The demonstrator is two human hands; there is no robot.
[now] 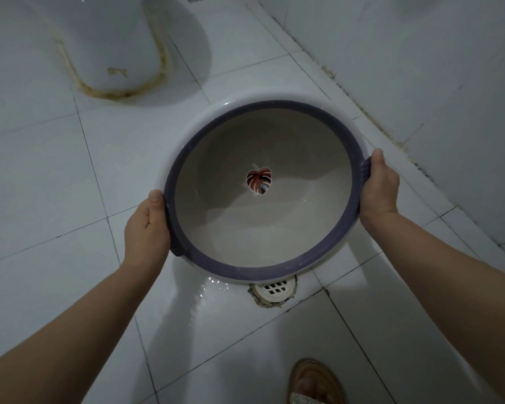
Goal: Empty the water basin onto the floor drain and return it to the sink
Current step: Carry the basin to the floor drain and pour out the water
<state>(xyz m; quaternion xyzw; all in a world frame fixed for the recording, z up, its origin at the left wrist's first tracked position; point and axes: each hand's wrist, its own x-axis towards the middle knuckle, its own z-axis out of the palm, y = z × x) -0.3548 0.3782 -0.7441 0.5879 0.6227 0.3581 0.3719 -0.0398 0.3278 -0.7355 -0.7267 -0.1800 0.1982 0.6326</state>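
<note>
One head cam, wide-angle, looking steeply down from standing height, both forearms reaching in from bottom corners, basin (263, 185) centre frame at arm's length, tiled floor (56, 170) fills view, wall (435, 68) top right, no 2nd view.

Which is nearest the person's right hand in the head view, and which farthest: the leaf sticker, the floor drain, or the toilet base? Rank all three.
From the right hand:
1. Leaf sticker, in the basin's middle, to the hand's left.
2. Floor drain, below the basin's near edge.
3. Toilet base, far upper left.
</note>
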